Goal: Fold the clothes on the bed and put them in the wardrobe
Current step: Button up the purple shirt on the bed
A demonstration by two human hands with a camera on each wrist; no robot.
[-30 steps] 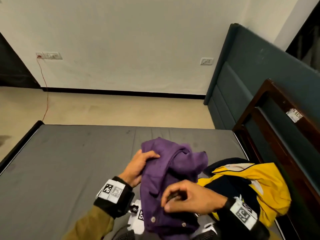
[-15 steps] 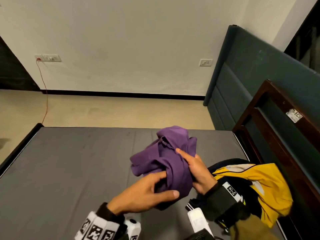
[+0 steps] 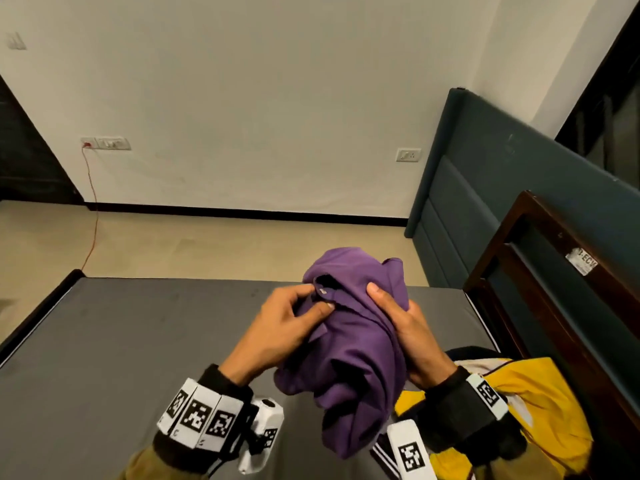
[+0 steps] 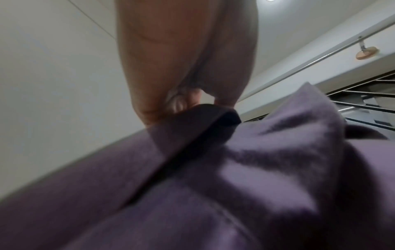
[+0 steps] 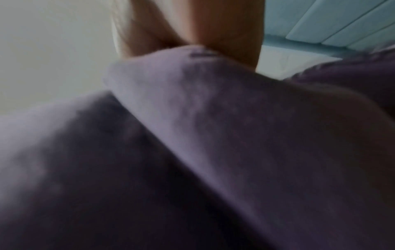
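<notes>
A crumpled purple button shirt [image 3: 356, 344] hangs in the air above the grey mattress [image 3: 121, 358], held by both hands. My left hand [image 3: 277, 327] pinches the cloth beside a white button near the collar. My right hand [image 3: 405, 327] grips the shirt's right side, thumb on top and fingers hidden behind the cloth. In the left wrist view the purple shirt [image 4: 213, 177] fills the lower frame under the fingers [image 4: 183, 59]. The right wrist view is blurred, with the purple shirt [image 5: 192, 143] covering most of it. A yellow, black and white jacket [image 3: 540, 403] lies bunched on the bed at the right.
A dark wooden frame [image 3: 554, 289] and a teal padded headboard [image 3: 502, 174] stand along the right of the bed. Beyond the mattress lies beige floor [image 3: 207, 244] and a white wall with sockets [image 3: 408, 155] and a red cable [image 3: 90, 209].
The shirt has been lifted and turned in the hands. My left hand went from underneath the bundle to pinching near the collar button. My right hand shifted up the right side.
</notes>
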